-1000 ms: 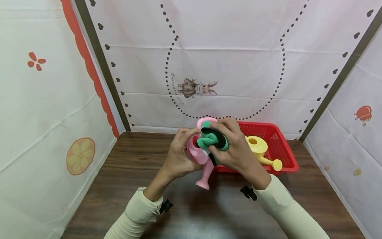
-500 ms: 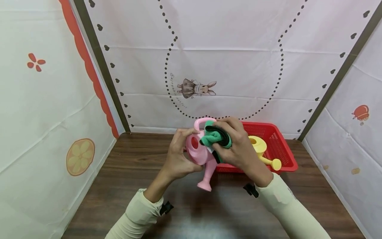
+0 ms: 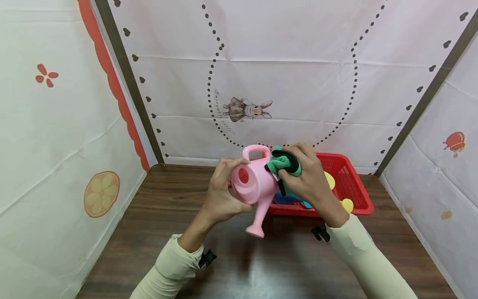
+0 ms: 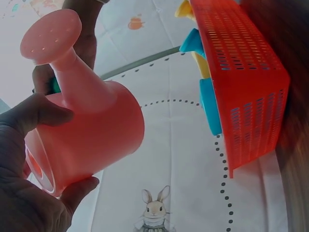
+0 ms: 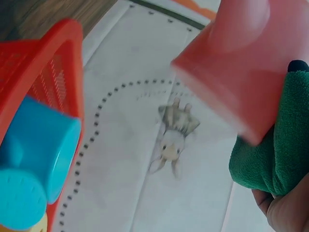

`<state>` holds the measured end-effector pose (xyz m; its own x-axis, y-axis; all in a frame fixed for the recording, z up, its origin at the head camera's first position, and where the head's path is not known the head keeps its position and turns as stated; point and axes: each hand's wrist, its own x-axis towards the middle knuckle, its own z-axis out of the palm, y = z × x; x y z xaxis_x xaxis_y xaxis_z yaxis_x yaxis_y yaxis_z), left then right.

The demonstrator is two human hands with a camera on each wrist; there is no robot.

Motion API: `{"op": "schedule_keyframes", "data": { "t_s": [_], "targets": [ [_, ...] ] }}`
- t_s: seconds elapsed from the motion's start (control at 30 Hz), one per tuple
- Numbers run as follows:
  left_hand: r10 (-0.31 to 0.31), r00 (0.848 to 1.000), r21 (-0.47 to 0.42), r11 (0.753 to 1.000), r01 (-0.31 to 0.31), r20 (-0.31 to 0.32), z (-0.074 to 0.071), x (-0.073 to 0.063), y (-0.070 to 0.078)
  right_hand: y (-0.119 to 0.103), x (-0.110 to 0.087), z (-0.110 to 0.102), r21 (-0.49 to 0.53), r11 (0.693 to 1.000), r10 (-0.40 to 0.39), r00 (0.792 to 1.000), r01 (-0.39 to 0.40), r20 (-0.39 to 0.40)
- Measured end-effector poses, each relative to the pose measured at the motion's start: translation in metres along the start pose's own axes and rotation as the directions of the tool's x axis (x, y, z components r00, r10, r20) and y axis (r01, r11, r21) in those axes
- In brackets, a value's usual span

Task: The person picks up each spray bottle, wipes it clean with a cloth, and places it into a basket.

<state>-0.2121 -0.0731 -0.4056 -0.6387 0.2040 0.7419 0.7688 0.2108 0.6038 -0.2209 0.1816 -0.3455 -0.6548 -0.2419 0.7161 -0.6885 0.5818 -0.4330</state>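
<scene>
A pink toy watering can (image 3: 263, 180) is held in the air, tilted so its opening faces left and its spout hangs down. My left hand (image 3: 222, 191) grips it at the open end, thumb and fingers on opposite sides, as the left wrist view also shows. My right hand (image 3: 308, 178) clutches a bunched green cloth with black edging (image 3: 284, 162) against the can's right side. In the right wrist view the green cloth (image 5: 275, 140) touches the can's base end (image 5: 241, 72).
Behind the right hand, a red perforated basket (image 3: 349, 178) stands on the dark wooden table (image 3: 168, 199). A blue watering can (image 5: 38, 150) and a yellow one (image 3: 329, 180) lie in it. White printed fabric walls (image 3: 298, 83) surround the table.
My right hand has moved rightward with the cloth, from the can's opening along its body to the far side. The left hand keeps its grip on the can.
</scene>
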Motion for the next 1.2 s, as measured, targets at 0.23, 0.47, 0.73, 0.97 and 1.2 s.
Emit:
{"op": "schedule_keyframes", "data": {
  "t_s": [0.23, 0.47, 0.73, 0.97, 1.2],
  "targets": [
    [-0.028, 1.000, -0.012, 1.000, 0.028, -0.008, 0.005, 0.004, 0.003, -0.027, 0.000, 0.011, 0.035, 0.971, -0.237, 0.971, 0.238, -0.022],
    [-0.037, 0.999, -0.037, 0.999, 0.036, -0.028, 0.005, 0.004, 0.000, -0.042, 0.003, 0.016, 0.010, 0.951, -0.310, 0.951, 0.310, -0.024],
    [-0.019, 0.999, -0.019, 1.000, 0.018, -0.034, 0.008, 0.000, -0.002, -0.037, 0.000, 0.016, 0.002, 0.942, -0.336, 0.941, 0.337, -0.035],
    [-0.037, 0.998, -0.038, 0.999, 0.035, -0.050, 0.003, 0.000, 0.001, -0.019, -0.001, 0.006, -0.008, 0.974, -0.225, 0.974, 0.225, -0.028],
    [-0.065, 0.996, -0.041, 0.997, 0.062, -0.060, 0.000, 0.000, 0.002, 0.003, 0.001, 0.000, -0.016, 0.997, -0.070, 0.997, 0.069, -0.038]
  ]
}}
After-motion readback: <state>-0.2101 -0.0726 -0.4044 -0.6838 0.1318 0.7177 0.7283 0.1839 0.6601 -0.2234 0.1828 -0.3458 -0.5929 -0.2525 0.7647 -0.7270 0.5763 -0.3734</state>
